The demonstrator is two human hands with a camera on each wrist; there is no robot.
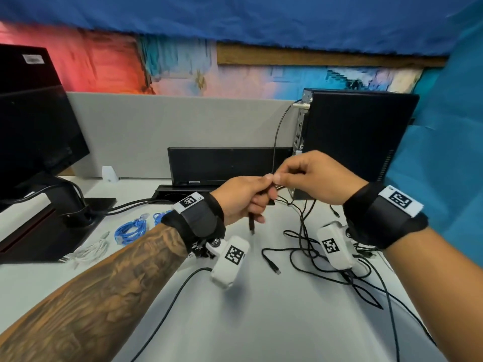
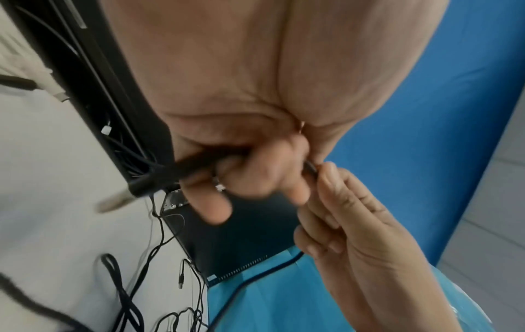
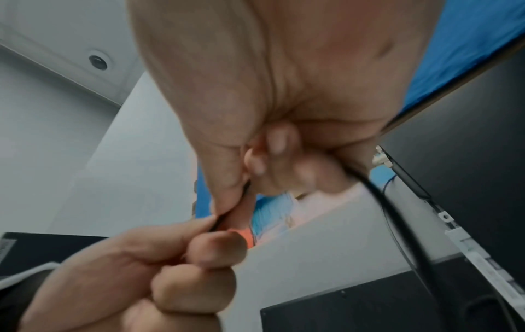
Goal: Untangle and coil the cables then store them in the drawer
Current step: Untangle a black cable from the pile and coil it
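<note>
Above the white counter, left hand and right hand each pinched one black cable lifted from the tangle, probably to free its plug end for coiling.

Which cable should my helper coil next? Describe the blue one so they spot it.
Start at the monitor stand on the desk's left side. Just right of it lies the blue cable, loosely bundled. It is the only blue one: a white cable lies beside it.
</note>
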